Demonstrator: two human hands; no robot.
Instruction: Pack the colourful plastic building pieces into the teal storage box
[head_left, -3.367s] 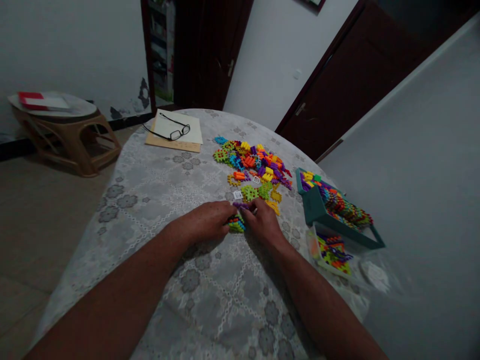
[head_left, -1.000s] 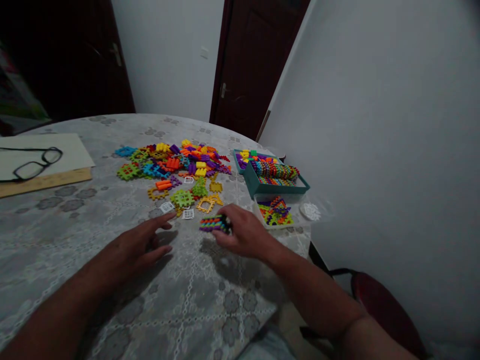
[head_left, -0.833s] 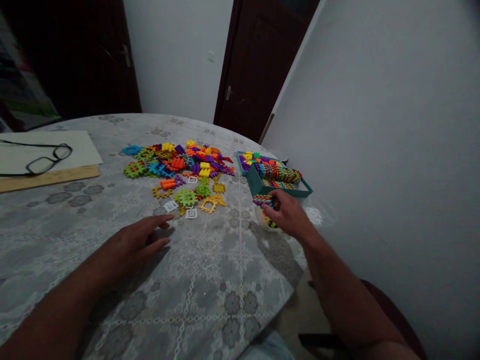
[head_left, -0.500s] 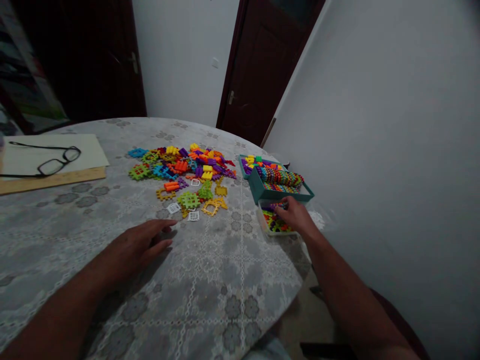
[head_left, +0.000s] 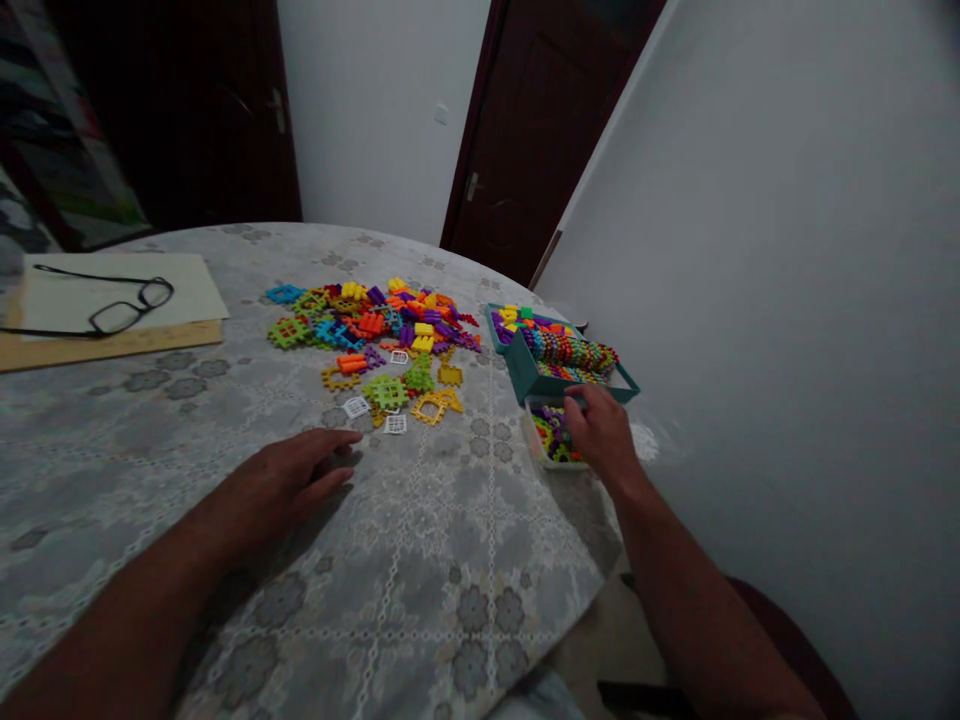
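My left hand (head_left: 289, 475) lies on the patterned tablecloth with its fingers stretched and the thumb apart; nothing is in it. Just ahead of it are loose plastic building pieces, among them a white window-like piece (head_left: 395, 425) and a green lattice piece (head_left: 386, 392). At the table's right edge my right hand (head_left: 606, 435) is over a clear plastic tub (head_left: 538, 448) holding small colourful pieces (head_left: 553, 432). Its fingers are bent in close to the thumb. Whatever they pinch, if anything, cannot be made out. The hand covers the tub's right side.
A heap of colourful plastic pieces (head_left: 367, 318) spreads across the table's middle. Behind the tub stands a teal box (head_left: 525, 375) with rows of bead-like pieces; another teal tray (head_left: 495, 335) sits farther back. Eyeglasses (head_left: 116, 317) rest on paper (head_left: 191, 285) at left. A wall (head_left: 787, 250) rises at right.
My right hand has drawn slightly back and to the right over the tub, uncovering more of the pieces inside. My left hand rests much as before. The view has shifted a little.
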